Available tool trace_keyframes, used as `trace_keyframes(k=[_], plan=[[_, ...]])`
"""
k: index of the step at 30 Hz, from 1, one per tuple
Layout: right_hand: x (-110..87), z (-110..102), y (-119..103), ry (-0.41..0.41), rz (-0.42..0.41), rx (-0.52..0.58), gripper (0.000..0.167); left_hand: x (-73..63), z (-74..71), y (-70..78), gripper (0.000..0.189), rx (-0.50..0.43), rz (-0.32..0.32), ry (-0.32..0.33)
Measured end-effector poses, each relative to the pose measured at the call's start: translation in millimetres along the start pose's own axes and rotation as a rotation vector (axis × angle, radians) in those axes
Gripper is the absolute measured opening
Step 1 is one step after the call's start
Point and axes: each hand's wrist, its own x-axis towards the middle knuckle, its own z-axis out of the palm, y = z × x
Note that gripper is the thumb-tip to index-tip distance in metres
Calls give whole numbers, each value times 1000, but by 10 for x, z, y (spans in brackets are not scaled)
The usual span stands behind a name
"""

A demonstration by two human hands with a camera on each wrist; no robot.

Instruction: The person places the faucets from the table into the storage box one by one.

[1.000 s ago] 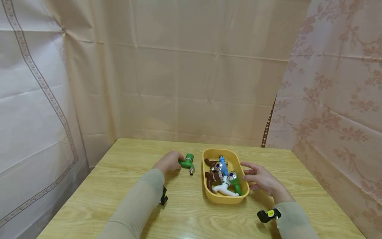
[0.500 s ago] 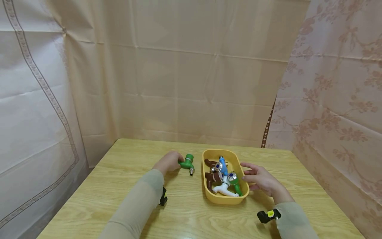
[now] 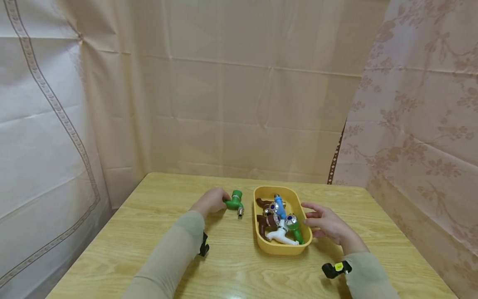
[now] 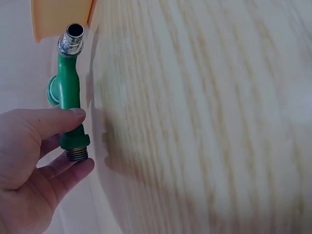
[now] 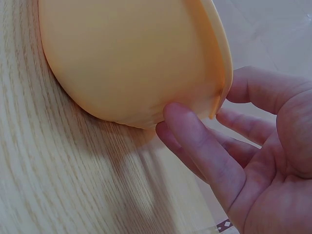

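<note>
My left hand (image 3: pixel 212 201) pinches a green tap (image 3: pixel 234 202) by its threaded inlet end, left of a yellow plastic tub (image 3: pixel 278 250). In the left wrist view the thumb lies over the tap's green body (image 4: pixel 69 85), and its chrome hose nozzle (image 4: pixel 73 40) points away from the hand. On the tub's right side, my right hand (image 3: pixel 328 224) has its fingers loosely spread along the outer wall. Thumb and fingertips sit right at that wall (image 5: pixel 131 58) in the right wrist view. Inside lie a blue tap (image 3: pixel 280 209), a white tap (image 3: pixel 281 237), brown taps (image 3: pixel 262 226) and another green tap (image 3: pixel 297 236).
The tub stands on a light wood-grain table (image 3: pixel 239 274). Beige cloth (image 3: pixel 239 104) hangs behind the table's far edge, with patterned curtains (image 3: pixel 429 137) on the right and pale ones (image 3: pixel 45 145) on the left. Black cameras (image 3: pixel 333 270) are strapped to both wrists.
The green tap in my left hand has tilted and shifted up very slightly. My right hand and the tub stay where they were.
</note>
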Motion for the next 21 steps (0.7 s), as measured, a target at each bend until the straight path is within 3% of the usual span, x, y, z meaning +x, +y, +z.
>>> trace_keyframes(k=[8,16,21], plan=[[10,-12,6,21,8,-7,71,-61,-78,35,25,-114,-36,10],[26,-20,12,24,10,-12,72,-73,-156,58,30,-125,-62,71],[24,-10,8,24,16,-1,72,-49,-188,60,27,-115,-43,109]])
